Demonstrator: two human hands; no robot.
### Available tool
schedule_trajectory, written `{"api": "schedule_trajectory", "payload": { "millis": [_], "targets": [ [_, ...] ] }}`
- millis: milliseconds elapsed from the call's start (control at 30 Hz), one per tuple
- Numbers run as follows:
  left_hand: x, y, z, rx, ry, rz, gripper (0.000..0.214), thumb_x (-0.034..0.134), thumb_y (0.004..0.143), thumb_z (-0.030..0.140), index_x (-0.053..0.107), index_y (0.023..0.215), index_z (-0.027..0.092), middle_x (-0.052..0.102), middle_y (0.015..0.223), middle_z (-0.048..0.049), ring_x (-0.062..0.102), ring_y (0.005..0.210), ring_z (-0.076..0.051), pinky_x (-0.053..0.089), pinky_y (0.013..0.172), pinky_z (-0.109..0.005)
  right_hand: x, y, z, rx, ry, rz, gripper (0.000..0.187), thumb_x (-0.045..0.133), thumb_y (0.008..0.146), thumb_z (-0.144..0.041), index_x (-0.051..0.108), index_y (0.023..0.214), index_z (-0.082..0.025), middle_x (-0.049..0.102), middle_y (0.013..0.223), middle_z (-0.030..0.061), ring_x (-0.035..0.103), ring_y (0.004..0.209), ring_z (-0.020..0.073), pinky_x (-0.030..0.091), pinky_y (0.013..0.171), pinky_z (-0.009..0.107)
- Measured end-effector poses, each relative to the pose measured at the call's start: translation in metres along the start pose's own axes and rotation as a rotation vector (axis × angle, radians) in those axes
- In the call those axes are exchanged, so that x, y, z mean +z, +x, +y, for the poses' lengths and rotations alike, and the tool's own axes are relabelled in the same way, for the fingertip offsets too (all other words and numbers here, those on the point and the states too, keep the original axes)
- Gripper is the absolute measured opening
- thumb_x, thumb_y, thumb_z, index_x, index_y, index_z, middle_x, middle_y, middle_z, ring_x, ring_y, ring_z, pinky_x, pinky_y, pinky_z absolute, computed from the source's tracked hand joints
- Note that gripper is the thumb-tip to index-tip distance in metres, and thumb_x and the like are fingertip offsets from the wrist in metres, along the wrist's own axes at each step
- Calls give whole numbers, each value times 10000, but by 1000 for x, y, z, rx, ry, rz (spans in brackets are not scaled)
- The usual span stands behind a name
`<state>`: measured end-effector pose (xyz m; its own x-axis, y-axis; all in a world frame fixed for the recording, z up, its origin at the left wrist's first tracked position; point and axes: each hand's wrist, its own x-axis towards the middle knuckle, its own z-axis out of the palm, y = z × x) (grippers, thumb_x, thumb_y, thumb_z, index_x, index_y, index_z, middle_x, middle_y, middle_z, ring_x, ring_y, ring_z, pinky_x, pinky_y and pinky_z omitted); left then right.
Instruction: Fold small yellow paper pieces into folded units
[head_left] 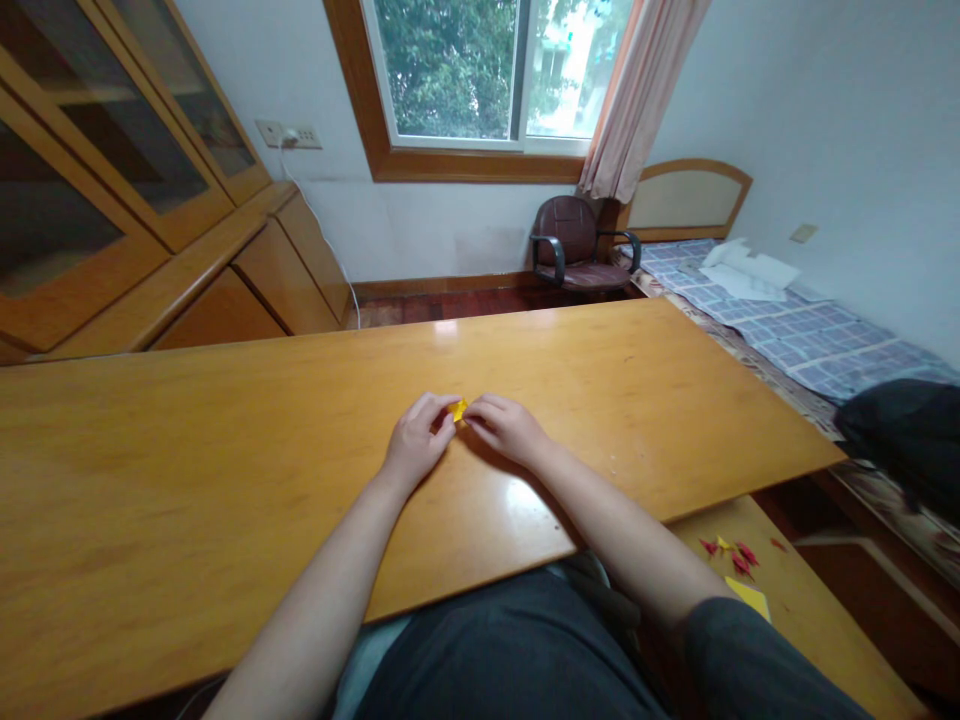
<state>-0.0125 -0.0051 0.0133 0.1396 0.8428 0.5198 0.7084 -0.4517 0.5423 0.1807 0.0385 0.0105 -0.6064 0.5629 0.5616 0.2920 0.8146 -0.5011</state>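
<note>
Yellow paper (459, 410), a small and apparently folded piece, sits between the two hands; whether it touches the surface (225, 480) below or is held just clear of it, I cannot tell. At its left side, the thumb and forefinger of the left hand (418, 437) pinch it. At its right edge, the fingers of the right hand (510, 428) are drawn together and appear to grasp it too.

It should handle as something very light and thin, stiffer along any fold, easy to crease or tear and not likely to slip. A gentle fingertip hold on the opposite edges looks best, since a hard squeeze could crush it.

Right of the paper and nearer the person, a lower surface (817, 620) bears some small red pieces (742, 565), a little yellow piece (723, 543) and a yellow sheet (750, 598), partly hidden by the right arm. Beyond the paper, to its right, are a chair (577, 245) and a bed (832, 330); farthest beyond it is a window (450, 70).
</note>
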Motion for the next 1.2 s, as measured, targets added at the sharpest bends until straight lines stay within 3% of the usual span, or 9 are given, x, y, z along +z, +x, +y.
{"api": "schedule_trajectory", "payload": {
  "millis": [133, 267, 467, 800, 1200],
  "targets": [
    [-1, 0, 1, 12, 24, -8, 173, 524, 871, 165, 641, 989, 215, 598, 890, -36, 595, 816, -164, 516, 772, -296, 2, -1, 2, 4, 3, 13, 132, 535, 935, -231, 652, 985, -195, 666, 908, 80, 620, 825, 155, 495, 769, 257],
    [-3, -1, 0, 6, -47, -11, 180, 538, 853, 153, 608, 1003, 222, 582, 1065, -70, 601, 980, -191, 552, 804, -319, 1, -1, 2, 3, -4, 17, 139, 527, 938, -240, 653, 977, -197, 669, 907, 82, 620, 817, 156, 500, 764, 262],
    [-7, -2, 2, 59, -168, -97, 283, 549, 797, 93, 528, 1047, 224, 565, 1277, -107, 545, 1217, -227, 445, 1057, -463, -5, 0, -2, -9, 51, 10, 157, 516, 943, -259, 653, 971, -189, 674, 916, 83, 631, 831, 156, 515, 779, 266],
    [-1, -5, -10, 26, -209, -117, 256, 640, 802, 178, 515, 1020, 229, 622, 1031, -51, 616, 996, -180, 513, 925, -372, -10, 1, -6, 27, 184, 19, 121, 564, 912, -238, 672, 924, -184, 695, 887, 70, 645, 839, 161, 519, 793, 287],
    [3, -8, -11, -55, -400, -75, 247, 666, 828, 286, 562, 1045, 228, 640, 1068, -61, 645, 970, -178, 547, 866, -342, -5, 0, 3, 278, 471, 42, 146, 655, 856, -300, 702, 862, -162, 692, 826, 42, 629, 749, 140, 494, 708, 256]
  ]
}}
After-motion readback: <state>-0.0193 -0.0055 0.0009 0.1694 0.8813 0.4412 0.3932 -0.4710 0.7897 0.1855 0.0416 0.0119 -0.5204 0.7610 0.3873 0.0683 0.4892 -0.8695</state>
